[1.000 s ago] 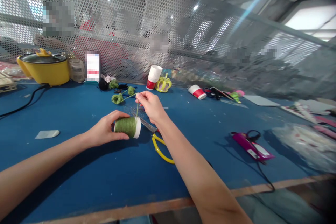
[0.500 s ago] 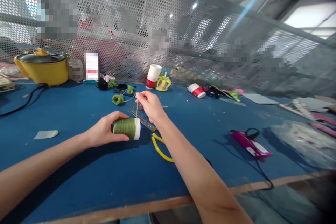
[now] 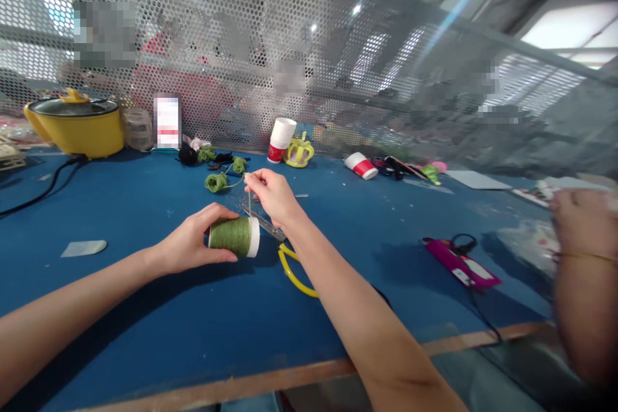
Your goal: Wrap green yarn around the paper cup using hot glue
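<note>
A white paper cup [image 3: 255, 237] wound with green yarn [image 3: 230, 236] lies sideways in my left hand [image 3: 193, 238], thumb and fingers around it. Above the cup's white end, my right hand [image 3: 270, 192] pinches a strand of the yarn, held taut up from the winding. From those fingertips the strand runs left to a small green yarn ball [image 3: 215, 182], with another yarn ball [image 3: 238, 165] just behind it. Scissors with yellow handles [image 3: 295, 275] lie on the table beneath my right forearm, which hides part of them.
Behind stand a yellow electric pot [image 3: 80, 129], a jar [image 3: 138, 129], a phone [image 3: 167, 121], stacked paper cups [image 3: 282, 140] and a yellow crown-shaped piece [image 3: 299, 152]. To the right are a toppled cup [image 3: 361, 166], a purple corded device [image 3: 461, 264] and another person's hand [image 3: 582, 225].
Another person's hand and forearm have come in at the right edge over the plastic bag. My right hand has shifted slightly left with the strand; my left hand holds the cup nearly still.
</note>
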A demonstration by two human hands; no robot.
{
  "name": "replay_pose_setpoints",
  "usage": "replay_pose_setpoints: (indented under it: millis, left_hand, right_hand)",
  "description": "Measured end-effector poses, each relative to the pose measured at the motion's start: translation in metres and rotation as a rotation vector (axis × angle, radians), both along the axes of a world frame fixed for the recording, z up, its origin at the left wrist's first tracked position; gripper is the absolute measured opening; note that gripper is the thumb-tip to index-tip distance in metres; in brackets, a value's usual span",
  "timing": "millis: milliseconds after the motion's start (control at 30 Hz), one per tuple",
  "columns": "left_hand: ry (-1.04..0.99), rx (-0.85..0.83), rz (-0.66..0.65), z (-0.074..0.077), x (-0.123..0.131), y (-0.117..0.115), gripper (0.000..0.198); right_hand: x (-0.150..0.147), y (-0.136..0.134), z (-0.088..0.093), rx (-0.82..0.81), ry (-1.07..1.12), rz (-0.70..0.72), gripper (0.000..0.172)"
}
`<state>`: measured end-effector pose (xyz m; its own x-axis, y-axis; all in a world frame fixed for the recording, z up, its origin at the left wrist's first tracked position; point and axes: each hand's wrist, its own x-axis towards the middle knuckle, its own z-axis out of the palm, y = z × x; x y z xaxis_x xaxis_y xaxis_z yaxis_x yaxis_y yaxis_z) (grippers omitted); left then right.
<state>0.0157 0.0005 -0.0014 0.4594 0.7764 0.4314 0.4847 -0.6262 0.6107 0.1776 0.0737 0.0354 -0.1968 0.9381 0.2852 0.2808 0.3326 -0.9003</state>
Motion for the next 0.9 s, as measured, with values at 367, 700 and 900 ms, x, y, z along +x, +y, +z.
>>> replay_pose_setpoints:
  millis: [367,700,900]
  left_hand:
    - [0.001,0.037,-0.023,0.0012,0.001,-0.0012,0.047]
    - [-0.029,0.246,-0.005,0.0016,-0.0003,-0.0018,0.046]
    - [-0.014,0.334,0.02,0.0024,-0.0005,-0.0022,0.045]
  right_hand:
    - [-0.0012,0.0005,-0.0035,0.033,0.005,0.014,0.02]
    - [-0.0006,-0.0032,-0.0016,-0.029,-0.115,0.048,0.017]
    - [-0.0004,-0.0043,-0.003,-0.002,-0.161,0.066,0.018]
